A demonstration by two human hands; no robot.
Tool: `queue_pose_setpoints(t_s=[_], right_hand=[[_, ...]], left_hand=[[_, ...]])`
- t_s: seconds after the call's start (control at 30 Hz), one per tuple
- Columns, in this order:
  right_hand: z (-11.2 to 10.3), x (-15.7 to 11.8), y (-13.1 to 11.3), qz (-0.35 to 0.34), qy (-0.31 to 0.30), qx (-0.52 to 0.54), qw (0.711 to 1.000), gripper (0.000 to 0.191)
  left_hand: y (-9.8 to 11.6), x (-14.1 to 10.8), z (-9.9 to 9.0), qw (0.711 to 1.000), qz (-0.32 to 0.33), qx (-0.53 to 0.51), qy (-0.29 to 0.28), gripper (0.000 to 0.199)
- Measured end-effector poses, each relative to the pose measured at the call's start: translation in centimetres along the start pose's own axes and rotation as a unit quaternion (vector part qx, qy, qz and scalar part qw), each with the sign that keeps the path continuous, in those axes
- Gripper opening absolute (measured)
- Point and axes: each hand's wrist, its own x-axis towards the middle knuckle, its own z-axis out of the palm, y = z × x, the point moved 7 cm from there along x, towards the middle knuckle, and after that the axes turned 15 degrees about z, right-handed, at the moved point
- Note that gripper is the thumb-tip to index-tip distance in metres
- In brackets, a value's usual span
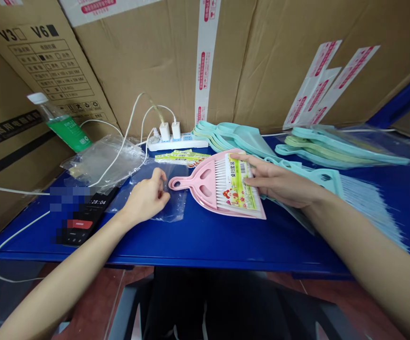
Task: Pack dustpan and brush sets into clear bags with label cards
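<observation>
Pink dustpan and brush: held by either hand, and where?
The right hand has fingers on the card on the brush; whether gripping or pressing cannot be told. The left hand, beside the pink handle, holds nothing visible.

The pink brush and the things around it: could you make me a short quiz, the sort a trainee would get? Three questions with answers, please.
1. Which hand has its fingers on the printed card that lies over the bristles of the pink brush?
2. True or false: the phone lies underneath the pink brush.
3. What colour is the label on the bottle? A) red B) green C) yellow

Key:
1. The right hand.
2. False; it lies on the blue table, to the left of the brush.
3. B
</observation>
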Motion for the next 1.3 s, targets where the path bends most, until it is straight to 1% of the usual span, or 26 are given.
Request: queue_pose_setpoints(t_s=[0.07,0.13,0.27,0.37,0.47,0.53,0.6,0.63,0.7,0.73,0.8,0.87,0.93,1.03,1.23,1.3], right_hand=[[0.1,0.0,-0.1,-0.009,-0.007,0.004,1.0,0.071],[0.4,0.1,-0.1,-0.017,-0.015,0.011,1.0,0.071],[0.9,0.4,0.3,-0.014,-0.011,0.023,1.0,0.071],[1.9,0.4,0.3,-0.031,-0.033,0.03,0.999,0.07],[2.8,0.2,0.2,-0.043,-0.057,0.034,0.997,0.066],[3.1,0.2,0.3,-0.043,-0.063,0.033,0.997,0.064],[3.3,0.3,0.3,-0.043,-0.063,0.031,0.997,0.061],[3.3,0.4,0.4,-0.041,-0.061,0.032,0.997,0.06],[3.2,0.5,0.5,-0.03,-0.053,0.034,0.998,0.059],[3.1,0.5,0.6,-0.023,-0.048,0.036,0.998,0.059],[3.0,0.5,0.7,-0.014,-0.042,0.037,0.998,0.059],[3.0,0.5,0.6,-0.015,-0.041,0.037,0.998,0.059],[3.0,0.4,0.6,-0.017,-0.043,0.035,0.998,0.06],[3.0,0.4,0.6,-0.016,-0.047,0.034,0.998,0.062],[3.1,0.4,0.7,-0.012,-0.049,0.041,0.998,0.065],[3.0,0.4,0.7,-0.01,-0.05,0.045,0.998,0.064]], left_hand=[[-0.2,-0.1,-0.7,0.999,-0.01,0.01,0.033,0.025],[-0.2,-0.2,-0.7,0.999,0.004,-0.015,0.048,0.024],[0.5,-0.1,0.2,0.991,0.077,-0.099,0.049,0.017],[1.4,-0.2,0.3,0.978,0.14,-0.144,0.053,0.01],[2.4,-0.4,0.3,0.966,0.19,-0.171,0.042,0.007],[2.8,-0.5,0.2,0.964,0.204,-0.168,0.026,0.009],[2.5,-0.4,0.0,0.975,0.188,-0.115,0.019,0.012],[2.0,-0.4,-0.3,0.984,0.164,-0.065,0.023,0.015],[0.6,-0.3,-1.1,0.994,0.078,0.068,0.032,0.023],[-0.1,-0.4,-1.6,0.99,0.027,0.133,0.034,0.028],[-1.3,-0.7,-2.3,0.972,-0.057,0.229,0.015,0.033],[-2.0,-1.0,-2.5,0.954,-0.105,0.28,-0.025,0.036],[-2.4,-1.2,-2.4,0.944,-0.124,0.297,-0.065,0.039],[-2.5,-1.2,-2.2,0.945,-0.125,0.289,-0.092,0.042],[-1.7,-0.6,-1.2,0.976,-0.076,0.179,-0.102,0.052],[-1.5,-0.6,-1.1,0.983,-0.064,0.146,-0.095,0.051]])
